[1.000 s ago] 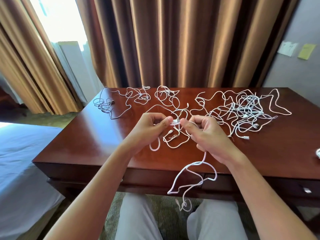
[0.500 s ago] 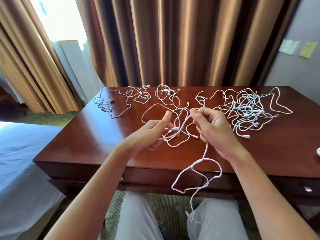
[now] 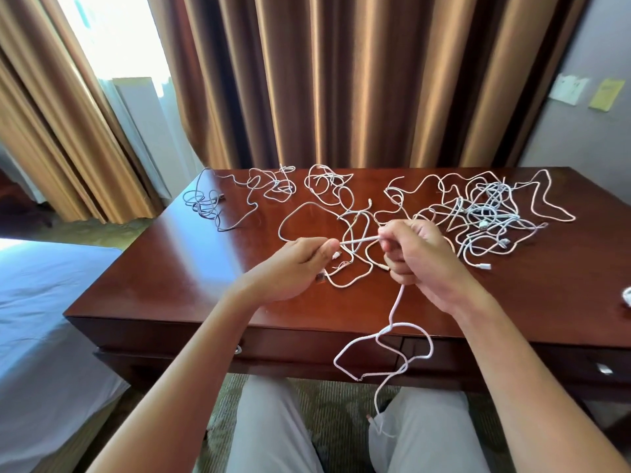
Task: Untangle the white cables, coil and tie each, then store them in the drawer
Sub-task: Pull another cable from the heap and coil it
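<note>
A white cable (image 3: 362, 239) runs taut between my two hands above the middle of the dark wooden desk (image 3: 170, 268). My left hand (image 3: 293, 264) pinches one end of that stretch between thumb and fingers. My right hand (image 3: 416, 254) grips the other end in a fist, and the rest of the cable hangs from it in loops (image 3: 386, 353) over the desk's front edge down to my lap. A big tangle of white cables (image 3: 488, 213) lies at the right back. Smaller loose white cables (image 3: 327, 186) lie behind my hands.
A grey cable (image 3: 205, 206) lies bunched at the desk's left back corner. Drawer fronts with metal pulls (image 3: 238, 349) run under the desk top. A white object (image 3: 626, 297) shows at the right edge. A bed (image 3: 41, 302) stands to the left, curtains behind.
My hands have drawn apart, pulling a short stretch of the cable straight between them. The hanging loops have dropped lower toward my lap.
</note>
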### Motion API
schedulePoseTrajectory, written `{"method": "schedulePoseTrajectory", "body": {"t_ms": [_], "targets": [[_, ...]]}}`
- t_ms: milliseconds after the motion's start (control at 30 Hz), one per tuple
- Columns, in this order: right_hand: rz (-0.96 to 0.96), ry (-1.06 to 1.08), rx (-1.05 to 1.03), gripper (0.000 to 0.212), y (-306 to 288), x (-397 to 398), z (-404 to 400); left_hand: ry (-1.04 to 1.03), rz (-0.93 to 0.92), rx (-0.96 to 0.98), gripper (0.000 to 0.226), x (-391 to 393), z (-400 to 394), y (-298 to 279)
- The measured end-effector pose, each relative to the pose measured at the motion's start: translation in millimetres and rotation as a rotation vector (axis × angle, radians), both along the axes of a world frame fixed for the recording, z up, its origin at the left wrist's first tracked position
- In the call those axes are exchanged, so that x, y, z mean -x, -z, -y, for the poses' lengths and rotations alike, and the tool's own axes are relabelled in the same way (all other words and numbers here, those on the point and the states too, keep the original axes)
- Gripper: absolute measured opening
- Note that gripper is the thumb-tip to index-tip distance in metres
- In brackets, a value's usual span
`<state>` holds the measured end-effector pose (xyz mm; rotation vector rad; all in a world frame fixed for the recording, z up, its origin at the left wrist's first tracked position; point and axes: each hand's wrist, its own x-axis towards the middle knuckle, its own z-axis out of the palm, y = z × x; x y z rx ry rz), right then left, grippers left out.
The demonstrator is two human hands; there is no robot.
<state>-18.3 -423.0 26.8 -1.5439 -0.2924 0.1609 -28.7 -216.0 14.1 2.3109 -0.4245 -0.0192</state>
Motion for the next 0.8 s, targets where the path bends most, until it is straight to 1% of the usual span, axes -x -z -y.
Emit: {"method": "schedulePoseTrajectory", "body": {"t_ms": [33, 100, 167, 233, 333, 467, 567, 600, 667, 733, 800], "targets": [[-0.022, -0.044, 0.021, 0.039, 0.2, 1.4, -1.0, -0.028, 0.040, 0.003, 0.047, -1.7, 2.7, 0.8], [-0.043, -0.114, 0.092, 0.034, 1.9, 4.2, -4.1, -0.061, 0.115, 0.078, 0.049, -4.5, 7.1, 2.1], [-0.057, -0.161, 0.167, 0.027, 4.1, 6.1, -7.2, -0.073, 0.166, 0.178, 0.042, -7.8, 9.8, 2.2], [-0.066, -0.181, 0.221, 0.025, 5.5, 6.7, -9.4, -0.046, 0.213, 0.215, 0.028, -11.0, 12.1, 1.4], [-0.050, -0.210, 0.242, 0.030, 4.3, 6.1, -10.0, 0.003, 0.274, 0.185, 0.019, -13.4, 14.7, -0.6], [-0.063, -0.232, 0.264, 0.043, 0.6, 4.2, -7.7, -0.015, 0.316, 0.251, 0.017, -11.4, 19.2, -3.4], [-0.187, -0.280, 0.210, 0.046, -3.0, 6.9, -9.1, 0.004, 0.343, 0.296, 0.019, -11.4, 21.6, -6.2], [-0.220, -0.279, 0.191, 0.046, -4.0, 6.7, -8.7, 0.021, 0.377, 0.268, 0.017, -11.7, 21.1, -7.1], [-0.200, -0.259, 0.218, 0.045, -6.8, 5.4, -6.4, 0.032, 0.460, 0.138, 0.014, -11.6, 18.7, -9.6], [-0.123, -0.215, 0.281, 0.041, -7.7, 4.0, -4.8, 0.047, 0.513, -0.015, 0.013, -11.9, 15.0, -12.4], [-0.016, -0.143, 0.389, 0.037, -8.6, 4.7, -4.9, 0.050, 0.512, -0.129, 0.016, -12.1, 13.0, -14.1]]}}
